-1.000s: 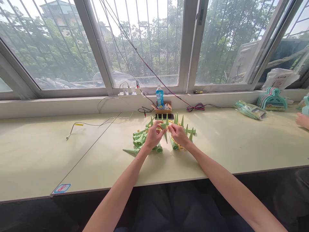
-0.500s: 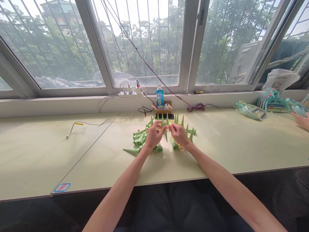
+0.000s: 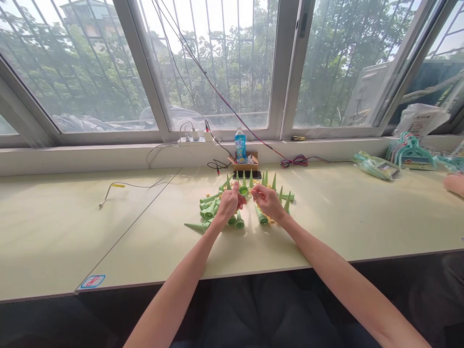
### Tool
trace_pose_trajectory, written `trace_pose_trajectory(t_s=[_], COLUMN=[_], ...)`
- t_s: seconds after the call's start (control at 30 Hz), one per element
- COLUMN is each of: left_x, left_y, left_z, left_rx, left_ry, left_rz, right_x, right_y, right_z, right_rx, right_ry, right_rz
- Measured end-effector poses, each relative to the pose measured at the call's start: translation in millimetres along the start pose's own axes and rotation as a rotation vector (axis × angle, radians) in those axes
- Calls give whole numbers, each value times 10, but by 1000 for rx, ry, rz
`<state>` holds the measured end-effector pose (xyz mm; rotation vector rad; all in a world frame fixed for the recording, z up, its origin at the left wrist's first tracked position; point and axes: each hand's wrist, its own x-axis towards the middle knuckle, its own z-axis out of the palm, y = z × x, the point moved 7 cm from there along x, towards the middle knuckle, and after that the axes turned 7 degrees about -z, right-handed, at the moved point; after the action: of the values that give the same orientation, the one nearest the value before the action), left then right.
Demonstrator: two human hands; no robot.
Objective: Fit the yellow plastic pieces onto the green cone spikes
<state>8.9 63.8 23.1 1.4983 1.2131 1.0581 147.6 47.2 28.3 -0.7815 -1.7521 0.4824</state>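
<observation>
My left hand [image 3: 227, 205] is closed around a green plastic cone [image 3: 243, 190], whose open round end faces me. Just right of it, my right hand [image 3: 267, 202] is pinched shut on something small that I cannot make out. Both hands hover over a pile of green cones [image 3: 210, 209] on the pale tabletop [image 3: 326, 217]. Some cones lie on their sides at the left, others stand point-up behind and to the right [image 3: 287, 202]. Small yellow pieces [image 3: 270, 220] lie among them.
Behind the pile stand a blue-labelled bottle [image 3: 239, 145], a small cardboard box [image 3: 246, 164] and a black phone [image 3: 250, 174]. Cables [image 3: 297, 160] and a power strip [image 3: 192, 141] run along the sill. Bagged goods [image 3: 377, 166] and another person's hand [image 3: 455, 183] are far right.
My left hand has turned the cone so that its open end faces me. My right hand has drawn slightly away from it. The other person's hand at far right has shifted.
</observation>
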Motion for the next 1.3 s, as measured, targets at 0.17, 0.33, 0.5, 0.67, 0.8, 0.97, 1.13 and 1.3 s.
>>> trace_pose_trajectory(t_s=[0.17, 0.33, 0.5, 0.67, 0.8, 0.97, 1.13, 1.3], left_x=[-20, -27, -48, -58, -49, -54, -84, -104], left_y=[33, 43, 61, 75, 59, 75, 130, 153], left_z=[31, 36, 54, 61, 53, 46, 61, 68], left_rx=[-4, 0, -15, -27, 26, 83, 97, 88], left_ry=[-55, -75, -103, -116, -126, -118, -128, -153], left_rz=[10, 29, 23, 31, 65, 103, 123, 135], right_x=[-1, -8, -7, -5, -6, -3, 1, 2], right_y=[17, 29, 22, 30, 36, 29, 24, 30], right_z=[-18, -25, -38, -44, -53, -60, -72, -75], right_rx=[-9, -13, -34, -77, -93, -100, -101, -101], right_ry=[9, 8, 11, 11, 18, 22, 33, 38], right_rz=[15, 33, 35, 49, 60, 57, 55, 53])
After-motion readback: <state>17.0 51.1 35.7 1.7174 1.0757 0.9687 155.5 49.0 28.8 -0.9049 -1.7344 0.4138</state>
